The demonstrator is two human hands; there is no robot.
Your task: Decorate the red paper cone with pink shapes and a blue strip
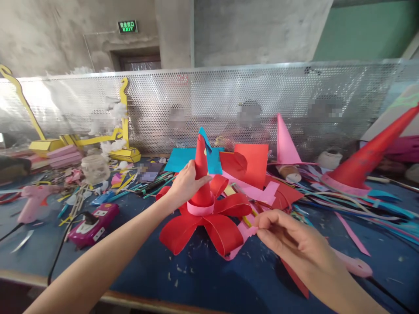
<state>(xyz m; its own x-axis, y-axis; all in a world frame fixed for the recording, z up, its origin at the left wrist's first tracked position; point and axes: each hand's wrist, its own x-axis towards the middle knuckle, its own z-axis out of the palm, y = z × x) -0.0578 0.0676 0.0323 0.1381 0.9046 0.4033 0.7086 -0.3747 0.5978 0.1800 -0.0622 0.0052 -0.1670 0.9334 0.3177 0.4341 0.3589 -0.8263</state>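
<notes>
While our left hand (186, 185) gripped the upright red cone (202, 159) at frame centre, our right hand (291, 242), farther off at lower right, pinched a pink strip (249, 231). We counted at least five red loops (225, 231) around the red cone's base, plus one pink cone (286, 146) and one slanted cone (369, 157) at right.

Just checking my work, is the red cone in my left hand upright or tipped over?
Upright: the cone points up, its pink band at the bottom, your left hand holding it.
</notes>
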